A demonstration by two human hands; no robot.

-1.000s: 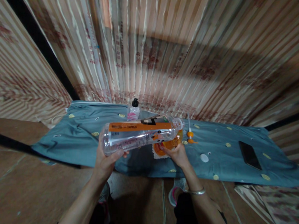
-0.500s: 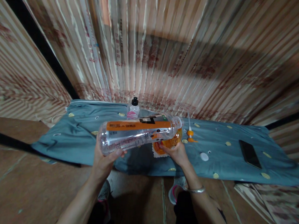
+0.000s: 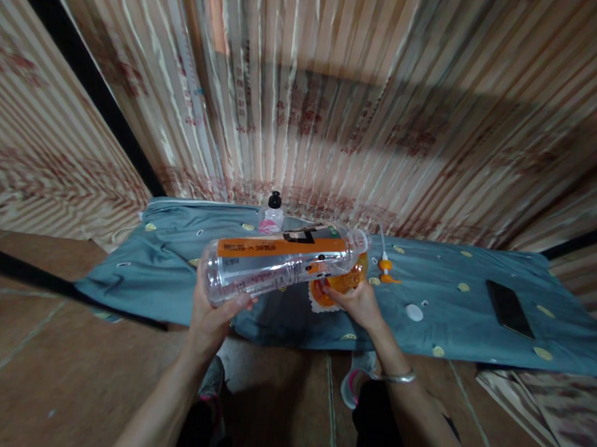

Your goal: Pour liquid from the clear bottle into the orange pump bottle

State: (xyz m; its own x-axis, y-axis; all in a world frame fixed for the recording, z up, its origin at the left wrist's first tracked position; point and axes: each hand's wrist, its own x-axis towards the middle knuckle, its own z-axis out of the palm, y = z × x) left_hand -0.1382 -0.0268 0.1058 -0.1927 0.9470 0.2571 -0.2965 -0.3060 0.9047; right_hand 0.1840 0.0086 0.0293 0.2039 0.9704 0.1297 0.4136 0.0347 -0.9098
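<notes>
Smooth, clear, cylindrical bottle [image 3: 271, 269] with orange-and-silver label, tilted nearly level above creased teal cloth [image 3: 453, 332], left hand [image 3: 211, 319] with fingers curled around its base; translucent amber bottle [image 3: 354, 280] near its neck, gripped by right hand's [image 3: 363, 303] bent fingers.

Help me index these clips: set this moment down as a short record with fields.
Left hand: holds the base end of a large clear bottle, its neck toward the right
Right hand: holds an orange bottle
Bottle contact: overlapping in view; touching unclear
Right wrist: silvery bangle
Beyond the clear bottle: small black-capped bottle, upright
Right of the hands: orange-and-white pump top, white disc, dark phone
Surface: blue-green cloth
Backdrop: striped curtain
</notes>
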